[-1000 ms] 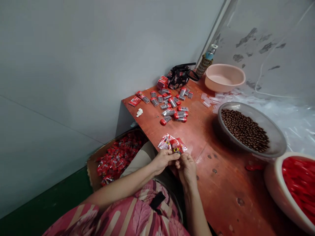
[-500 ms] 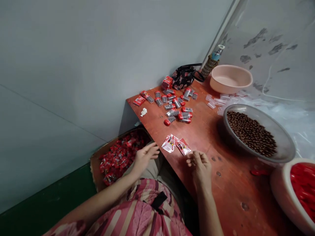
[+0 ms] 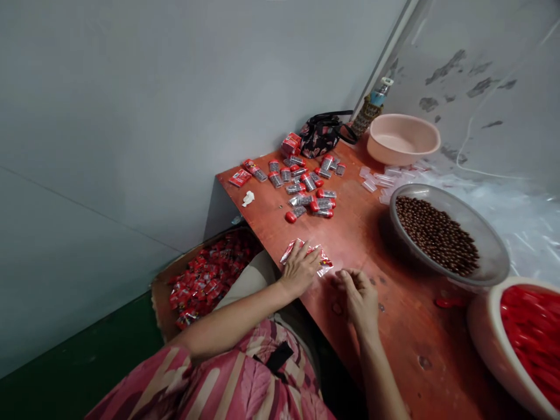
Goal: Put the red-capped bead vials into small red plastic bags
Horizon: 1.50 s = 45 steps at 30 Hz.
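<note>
My left hand [image 3: 301, 269] lies palm down at the table's near edge, fingers spread over red and clear plastic wrappers [image 3: 325, 263] and partly covering them. Just right of the wrappers is my right hand [image 3: 361, 296], its fingers curled and the thumb close to the fingertips; whether something small is between them cannot be made out. Beyond the hands, several small clear tubes with red caps [image 3: 308, 182] and dark contents lie scattered on the red-brown table [image 3: 350, 233].
Right: grey bowl of brown balls [image 3: 437, 233], white tub of red pieces [image 3: 534, 338], clear plastic pieces [image 3: 385, 178]. Back: pink basin [image 3: 403, 140], floral bag [image 3: 321, 135], bottle [image 3: 371, 108]. Below left: box of red packets [image 3: 210, 274]. White scrap [image 3: 248, 199] near the left edge.
My left hand has moved right from beside the table edge onto the wrappers. My right hand has stayed near the same spot. The view has shifted slightly.
</note>
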Each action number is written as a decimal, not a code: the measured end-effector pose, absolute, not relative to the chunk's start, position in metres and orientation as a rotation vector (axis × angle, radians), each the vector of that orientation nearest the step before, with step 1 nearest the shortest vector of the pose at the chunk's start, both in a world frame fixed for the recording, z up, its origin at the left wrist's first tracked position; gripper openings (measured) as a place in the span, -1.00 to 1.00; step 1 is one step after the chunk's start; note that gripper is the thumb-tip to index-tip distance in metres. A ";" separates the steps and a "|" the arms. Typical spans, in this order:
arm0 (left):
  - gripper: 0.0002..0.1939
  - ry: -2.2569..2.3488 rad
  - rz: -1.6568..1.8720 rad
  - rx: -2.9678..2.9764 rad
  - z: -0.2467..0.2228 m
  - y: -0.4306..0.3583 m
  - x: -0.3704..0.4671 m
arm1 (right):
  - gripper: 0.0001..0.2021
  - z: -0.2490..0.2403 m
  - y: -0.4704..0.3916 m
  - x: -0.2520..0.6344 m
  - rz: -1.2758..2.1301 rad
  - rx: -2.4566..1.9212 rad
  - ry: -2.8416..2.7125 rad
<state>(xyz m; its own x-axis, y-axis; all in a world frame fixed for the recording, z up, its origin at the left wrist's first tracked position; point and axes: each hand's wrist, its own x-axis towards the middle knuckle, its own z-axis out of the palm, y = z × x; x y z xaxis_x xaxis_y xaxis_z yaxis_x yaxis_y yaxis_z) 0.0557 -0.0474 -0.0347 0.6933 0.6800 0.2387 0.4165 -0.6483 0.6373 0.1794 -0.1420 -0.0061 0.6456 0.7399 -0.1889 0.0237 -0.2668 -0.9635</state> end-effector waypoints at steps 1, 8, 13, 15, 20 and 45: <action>-0.70 0.823 0.646 2.329 -0.033 -0.047 0.055 | -0.70 -0.007 -0.137 0.182 0.745 -1.740 -0.659; -0.68 0.727 0.856 2.046 -0.003 -0.045 0.047 | -0.63 0.004 -0.105 0.187 0.953 -1.449 -0.586; -0.66 0.845 0.834 1.322 0.003 -0.042 0.041 | -0.67 0.012 -0.092 0.175 0.950 -1.371 -0.593; -0.65 0.821 0.784 1.080 0.002 -0.039 0.040 | -0.68 0.013 -0.086 0.171 1.001 -1.388 -0.671; -0.65 0.866 0.790 0.805 -0.002 -0.031 0.034 | -0.65 0.016 -0.048 0.185 0.795 -1.697 -1.010; -0.82 0.786 0.905 0.028 -0.004 -0.006 0.024 | -0.71 0.013 -0.115 0.126 1.061 -1.646 -0.968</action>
